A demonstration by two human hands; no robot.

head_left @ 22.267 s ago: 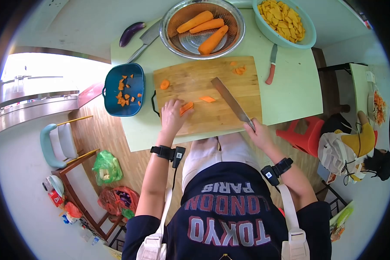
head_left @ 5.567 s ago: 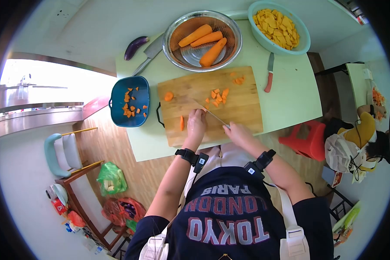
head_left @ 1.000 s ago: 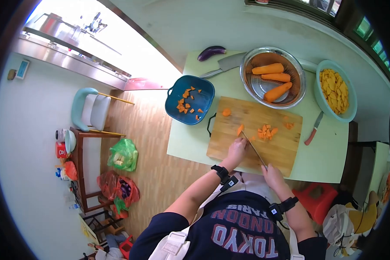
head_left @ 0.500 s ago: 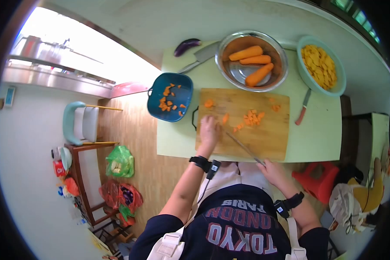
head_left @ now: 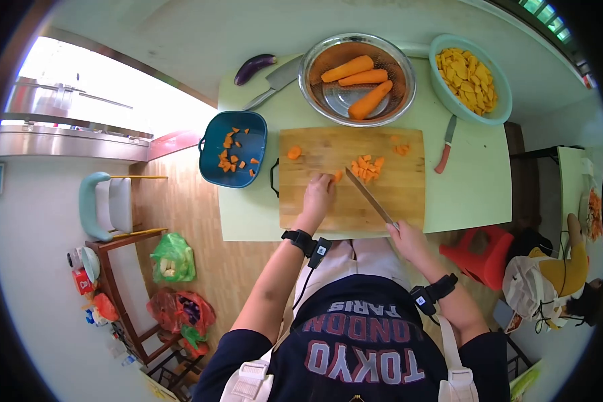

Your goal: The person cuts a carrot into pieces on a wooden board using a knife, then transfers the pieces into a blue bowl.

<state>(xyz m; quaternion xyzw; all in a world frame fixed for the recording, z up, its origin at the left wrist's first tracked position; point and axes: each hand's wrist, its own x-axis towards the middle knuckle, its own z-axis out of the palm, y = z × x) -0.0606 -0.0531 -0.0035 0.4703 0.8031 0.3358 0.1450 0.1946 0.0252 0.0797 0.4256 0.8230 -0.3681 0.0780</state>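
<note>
A chair (head_left: 104,204) and a green bag (head_left: 173,258) sit on the wood floor (head_left: 181,208). On the green table (head_left: 472,194) lies a board (head_left: 395,201). The left hand (head_left: 317,195) pinches a carrot piece (head_left: 338,176) there. The right hand (head_left: 405,238) grips a knife (head_left: 368,196), its tip by the cut bits (head_left: 367,167).

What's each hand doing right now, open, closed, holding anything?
Left hand: fingertips at a carrot piece, grip cannot be told.
Right hand: closed on the knife.
</note>
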